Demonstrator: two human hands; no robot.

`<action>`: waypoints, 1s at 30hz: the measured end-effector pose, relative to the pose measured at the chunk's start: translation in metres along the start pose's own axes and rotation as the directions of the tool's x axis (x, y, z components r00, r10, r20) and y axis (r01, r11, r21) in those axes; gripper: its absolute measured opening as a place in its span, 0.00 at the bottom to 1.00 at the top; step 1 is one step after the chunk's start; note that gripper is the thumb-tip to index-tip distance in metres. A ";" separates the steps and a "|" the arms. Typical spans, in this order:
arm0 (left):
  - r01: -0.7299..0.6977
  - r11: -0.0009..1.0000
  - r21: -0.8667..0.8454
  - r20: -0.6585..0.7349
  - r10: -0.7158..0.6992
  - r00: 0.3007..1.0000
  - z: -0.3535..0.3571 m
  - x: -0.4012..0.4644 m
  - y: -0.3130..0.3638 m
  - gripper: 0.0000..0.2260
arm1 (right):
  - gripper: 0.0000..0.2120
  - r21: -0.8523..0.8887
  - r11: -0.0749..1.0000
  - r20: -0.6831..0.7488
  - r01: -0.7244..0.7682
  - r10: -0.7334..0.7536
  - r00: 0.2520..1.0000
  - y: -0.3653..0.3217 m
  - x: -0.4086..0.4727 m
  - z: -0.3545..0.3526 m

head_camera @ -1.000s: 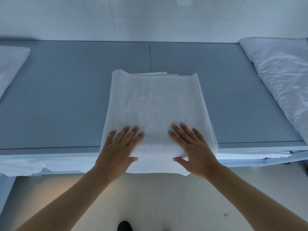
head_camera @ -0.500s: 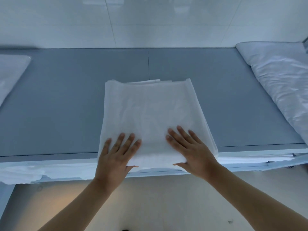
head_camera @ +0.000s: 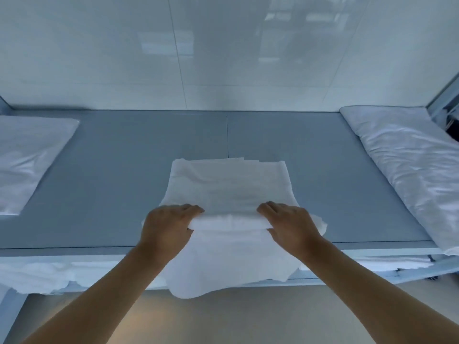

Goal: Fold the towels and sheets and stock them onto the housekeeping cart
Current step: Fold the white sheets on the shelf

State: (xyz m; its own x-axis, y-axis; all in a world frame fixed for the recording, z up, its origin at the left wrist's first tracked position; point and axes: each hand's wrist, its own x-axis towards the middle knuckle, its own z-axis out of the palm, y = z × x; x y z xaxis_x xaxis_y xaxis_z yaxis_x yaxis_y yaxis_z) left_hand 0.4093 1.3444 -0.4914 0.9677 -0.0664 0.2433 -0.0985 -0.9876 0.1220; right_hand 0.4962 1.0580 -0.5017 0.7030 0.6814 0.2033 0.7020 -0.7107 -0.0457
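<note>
A white folded sheet lies on the grey table top, in the middle near the front edge. Its near part hangs over that edge. My left hand grips the sheet's left side, fingers curled over a raised fold and thumb under it. On the right side, my right hand holds the same fold in the same way. The fold bulges between the two hands, lifted off the layers beneath.
A flat white cloth lies at the table's left end. A crumpled white sheet runs along the right end. More white linen sits on a shelf under the table top. A white wall stands behind.
Both hands were pressing flat on the sheet's near end. Now their fingers are curled around a fold of it and have raised it. The camera view has tilted upward.
</note>
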 end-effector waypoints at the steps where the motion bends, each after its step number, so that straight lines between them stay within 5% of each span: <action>1: 0.030 0.999 0.013 -0.042 -0.029 0.999 -0.017 0.018 -0.003 0.23 | 0.26 -0.025 0.999 -0.036 -0.020 0.019 0.999 0.003 0.019 -0.018; 5: 0.048 0.997 0.057 -0.342 -0.025 0.939 -0.091 0.092 -0.012 0.21 | 0.22 -0.126 0.988 -0.286 -0.089 0.050 0.957 0.018 0.092 -0.094; 9: -0.044 0.995 0.092 -0.675 0.095 0.732 -0.151 0.124 -0.009 0.21 | 0.21 -0.148 0.987 -0.687 -0.057 -0.061 0.724 0.019 0.127 -0.157; 11: -0.067 0.992 0.109 -0.767 0.127 0.629 -0.156 0.114 -0.008 0.19 | 0.19 -0.183 0.983 -0.786 -0.024 -0.132 0.604 0.018 0.126 -0.166; 13: -0.086 0.990 0.108 -0.787 0.138 0.601 -0.139 0.092 -0.008 0.18 | 0.19 -0.205 0.979 -0.807 0.005 -0.172 0.564 0.018 0.113 -0.154; 15: -0.105 0.992 0.070 -0.739 0.122 0.663 -0.102 0.061 -0.008 0.18 | 0.22 -0.178 0.983 -0.769 0.032 -0.159 0.620 0.014 0.091 -0.121; 17: -0.070 0.997 0.024 -0.603 0.070 0.795 -0.052 0.027 -0.011 0.22 | 0.26 -0.097 0.995 -0.630 0.037 -0.090 0.771 0.005 0.062 -0.068; 20: -0.015 1.000 -0.027 -0.189 0.010 0.982 0.028 -0.030 -0.010 0.29 | 0.29 0.054 0.998 -0.112 -0.017 0.023 0.993 -0.012 0.008 0.014; 23: -0.017 0.992 -0.124 0.115 0.032 0.993 0.068 -0.072 -0.011 0.27 | 0.21 0.289 0.951 0.118 -0.106 0.075 0.990 -0.019 -0.028 0.051; 26: 0.060 0.974 -0.217 0.050 -0.051 0.997 0.067 -0.063 -0.016 0.14 | 0.11 0.403 0.907 0.019 -0.122 0.125 0.992 -0.012 -0.011 0.051; 30: 0.181 0.973 -0.146 0.081 -0.170 0.982 0.067 -0.015 -0.009 0.22 | 0.23 0.285 0.948 0.088 -0.141 0.120 0.989 0.003 0.047 0.057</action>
State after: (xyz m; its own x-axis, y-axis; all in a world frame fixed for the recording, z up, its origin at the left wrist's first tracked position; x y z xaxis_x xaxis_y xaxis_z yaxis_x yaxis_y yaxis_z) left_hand 0.4114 1.3444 -0.5600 0.9859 0.0912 0.1401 0.0450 -0.9519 0.3032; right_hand 0.5378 1.0973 -0.5476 0.7897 0.6036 0.1097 0.5990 -0.7199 -0.3507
